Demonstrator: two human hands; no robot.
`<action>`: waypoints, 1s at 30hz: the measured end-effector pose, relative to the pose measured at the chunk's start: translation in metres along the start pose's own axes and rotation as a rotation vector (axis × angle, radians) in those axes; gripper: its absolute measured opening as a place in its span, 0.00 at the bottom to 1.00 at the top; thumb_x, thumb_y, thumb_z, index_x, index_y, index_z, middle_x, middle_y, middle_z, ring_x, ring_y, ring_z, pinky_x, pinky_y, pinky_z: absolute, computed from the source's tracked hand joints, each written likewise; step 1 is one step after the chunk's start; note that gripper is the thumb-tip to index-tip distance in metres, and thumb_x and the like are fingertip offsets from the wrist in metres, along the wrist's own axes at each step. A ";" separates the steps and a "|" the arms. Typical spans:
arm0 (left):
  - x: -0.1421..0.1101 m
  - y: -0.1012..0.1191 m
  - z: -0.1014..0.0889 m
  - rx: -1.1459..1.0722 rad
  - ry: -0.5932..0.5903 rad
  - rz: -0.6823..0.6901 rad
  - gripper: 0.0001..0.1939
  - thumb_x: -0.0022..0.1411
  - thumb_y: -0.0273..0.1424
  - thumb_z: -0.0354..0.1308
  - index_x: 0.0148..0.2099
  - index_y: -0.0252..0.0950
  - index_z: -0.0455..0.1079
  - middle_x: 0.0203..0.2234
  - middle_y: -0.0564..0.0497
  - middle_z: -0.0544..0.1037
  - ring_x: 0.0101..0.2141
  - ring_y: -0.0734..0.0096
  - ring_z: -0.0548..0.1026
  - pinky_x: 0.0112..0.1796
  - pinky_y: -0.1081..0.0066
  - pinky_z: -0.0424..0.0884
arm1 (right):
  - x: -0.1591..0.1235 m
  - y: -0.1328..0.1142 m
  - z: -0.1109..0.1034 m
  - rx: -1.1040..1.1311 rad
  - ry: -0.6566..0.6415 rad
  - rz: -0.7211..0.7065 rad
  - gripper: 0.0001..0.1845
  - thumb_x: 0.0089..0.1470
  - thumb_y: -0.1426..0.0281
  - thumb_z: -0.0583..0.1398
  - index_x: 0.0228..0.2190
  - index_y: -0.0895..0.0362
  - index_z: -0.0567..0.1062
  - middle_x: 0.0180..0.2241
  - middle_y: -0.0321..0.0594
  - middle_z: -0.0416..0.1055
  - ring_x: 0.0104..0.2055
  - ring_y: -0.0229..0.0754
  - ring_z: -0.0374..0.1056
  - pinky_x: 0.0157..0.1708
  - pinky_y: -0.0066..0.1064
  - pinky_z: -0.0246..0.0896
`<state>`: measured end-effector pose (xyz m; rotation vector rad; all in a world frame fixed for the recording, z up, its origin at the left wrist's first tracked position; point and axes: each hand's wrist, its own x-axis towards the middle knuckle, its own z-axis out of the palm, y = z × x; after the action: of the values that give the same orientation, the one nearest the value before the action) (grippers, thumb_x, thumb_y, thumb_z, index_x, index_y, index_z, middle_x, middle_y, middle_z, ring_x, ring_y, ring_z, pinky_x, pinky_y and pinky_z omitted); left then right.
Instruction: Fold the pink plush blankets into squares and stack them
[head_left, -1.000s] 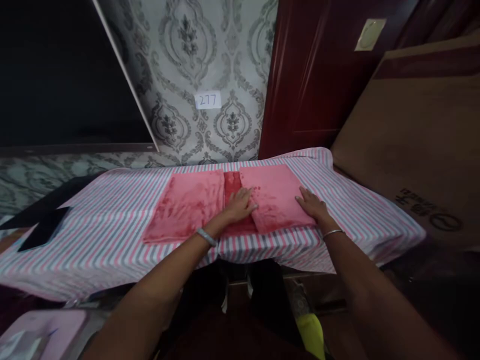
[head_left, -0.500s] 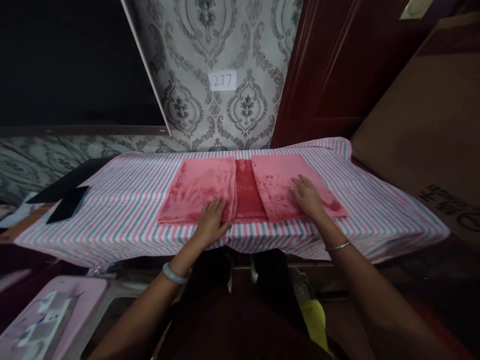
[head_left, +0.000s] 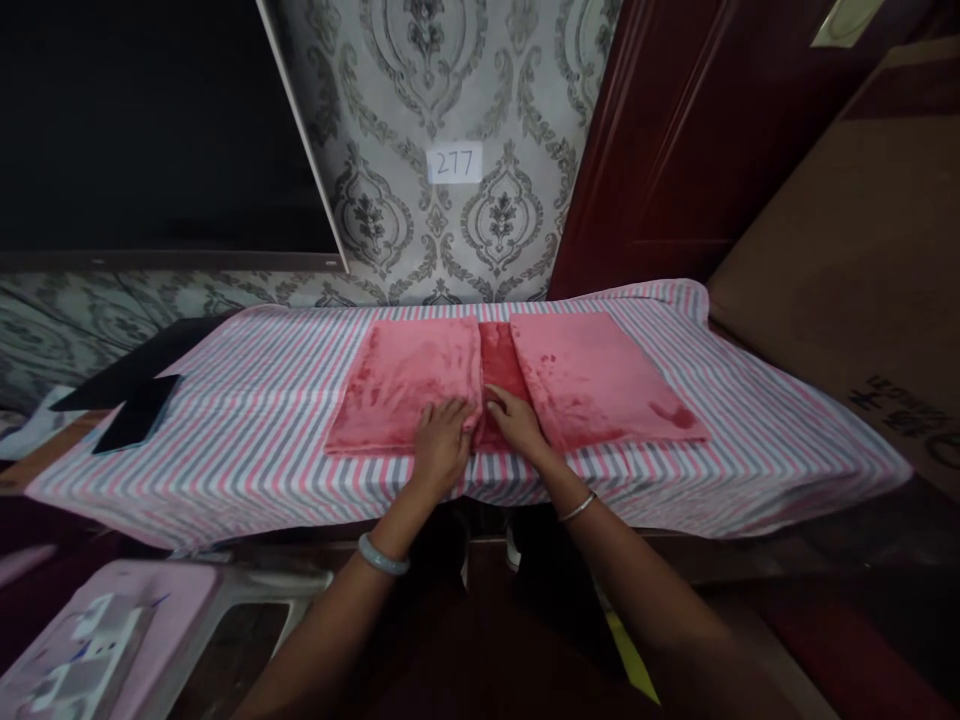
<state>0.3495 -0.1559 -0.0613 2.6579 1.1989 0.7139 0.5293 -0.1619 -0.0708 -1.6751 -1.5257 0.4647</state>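
A pinkish-red plush cloth (head_left: 592, 370), perhaps a blanket, lies with both sides folded in toward the middle. Between the two folded panels shows a darker red strip (head_left: 499, 350). My left hand (head_left: 442, 440) rests on the left panel near its inner front corner, fingers laid over the fabric. Above the red strip is my right hand (head_left: 516, 422), its fingers slightly bent and pointing left at that panel's inner edge. Thumb and forefinger look a little apart, with no fabric visible between them.
Under the plush cloth a striped tablecloth (head_left: 255, 410) covers the table. A black phone (head_left: 139, 415) lies at the left end. Behind stand a dark screen (head_left: 150, 130) and a papered wall; a cardboard box (head_left: 847, 230) is at right. A pink stool (head_left: 150, 590) stands lower left.
My right hand has left the right panel and moved left to the red strip, close to my left hand. My left hand has shifted slightly right. The view has moved slightly.
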 end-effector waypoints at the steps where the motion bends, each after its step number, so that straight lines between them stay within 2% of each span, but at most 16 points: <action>1: -0.001 0.003 0.003 0.028 -0.010 0.006 0.23 0.72 0.30 0.46 0.65 0.39 0.70 0.64 0.43 0.72 0.66 0.55 0.66 0.66 0.46 0.57 | 0.002 0.002 0.001 0.037 0.016 0.028 0.27 0.63 0.73 0.53 0.62 0.58 0.73 0.58 0.45 0.75 0.61 0.45 0.70 0.63 0.39 0.62; 5: -0.006 0.006 0.015 0.079 -0.024 0.034 0.26 0.68 0.29 0.53 0.66 0.35 0.67 0.64 0.38 0.71 0.66 0.51 0.64 0.66 0.45 0.57 | 0.014 0.006 0.004 0.137 0.032 0.058 0.25 0.62 0.73 0.55 0.59 0.59 0.75 0.56 0.46 0.77 0.58 0.44 0.72 0.61 0.37 0.63; 9: -0.007 0.000 0.019 0.039 0.060 0.047 0.31 0.61 0.31 0.61 0.65 0.30 0.65 0.64 0.34 0.69 0.64 0.48 0.66 0.64 0.46 0.60 | 0.033 0.001 0.012 0.128 0.051 0.078 0.29 0.59 0.73 0.58 0.61 0.60 0.72 0.54 0.47 0.78 0.54 0.45 0.75 0.58 0.37 0.67; 12: -0.003 -0.001 0.018 0.042 0.120 0.034 0.21 0.59 0.27 0.61 0.55 0.32 0.71 0.58 0.35 0.73 0.59 0.48 0.70 0.59 0.49 0.66 | 0.048 -0.009 0.020 0.038 0.070 0.106 0.33 0.58 0.72 0.60 0.64 0.63 0.69 0.58 0.51 0.74 0.57 0.48 0.72 0.59 0.39 0.66; 15: 0.003 0.004 0.014 0.075 0.128 0.038 0.11 0.62 0.25 0.57 0.46 0.34 0.74 0.49 0.38 0.77 0.51 0.51 0.73 0.52 0.52 0.70 | 0.061 -0.016 0.025 -0.068 0.086 0.108 0.35 0.55 0.75 0.60 0.64 0.63 0.68 0.61 0.54 0.71 0.61 0.50 0.69 0.61 0.38 0.63; 19: 0.008 0.015 0.012 0.119 0.128 0.042 0.12 0.63 0.25 0.56 0.48 0.35 0.74 0.45 0.40 0.78 0.47 0.52 0.74 0.46 0.53 0.70 | 0.067 -0.014 0.027 -0.083 0.133 0.038 0.40 0.51 0.79 0.57 0.66 0.61 0.65 0.62 0.51 0.70 0.62 0.49 0.68 0.63 0.38 0.61; 23: 0.006 0.020 0.016 0.117 0.064 0.044 0.11 0.63 0.25 0.57 0.47 0.35 0.75 0.44 0.40 0.79 0.47 0.52 0.74 0.45 0.53 0.71 | 0.061 -0.011 0.025 -0.154 0.095 0.103 0.39 0.51 0.78 0.57 0.66 0.63 0.65 0.62 0.53 0.69 0.63 0.52 0.66 0.65 0.40 0.58; 27: 0.002 0.015 0.007 -0.078 0.062 0.108 0.15 0.62 0.31 0.59 0.51 0.36 0.75 0.47 0.41 0.80 0.49 0.53 0.75 0.49 0.53 0.72 | 0.055 -0.025 0.017 -0.285 0.014 0.129 0.38 0.56 0.75 0.54 0.68 0.65 0.61 0.66 0.55 0.64 0.67 0.52 0.61 0.66 0.40 0.56; 30: 0.006 0.004 -0.010 -0.271 0.112 0.141 0.15 0.67 0.34 0.52 0.51 0.39 0.75 0.47 0.45 0.81 0.50 0.59 0.76 0.53 0.56 0.72 | 0.054 -0.047 0.011 -0.393 -0.008 0.104 0.38 0.60 0.71 0.54 0.70 0.62 0.59 0.71 0.53 0.54 0.71 0.54 0.52 0.67 0.46 0.54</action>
<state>0.3512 -0.1551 -0.0494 2.5199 0.8711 0.9832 0.5017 -0.1098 -0.0287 -2.0612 -1.6166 0.2330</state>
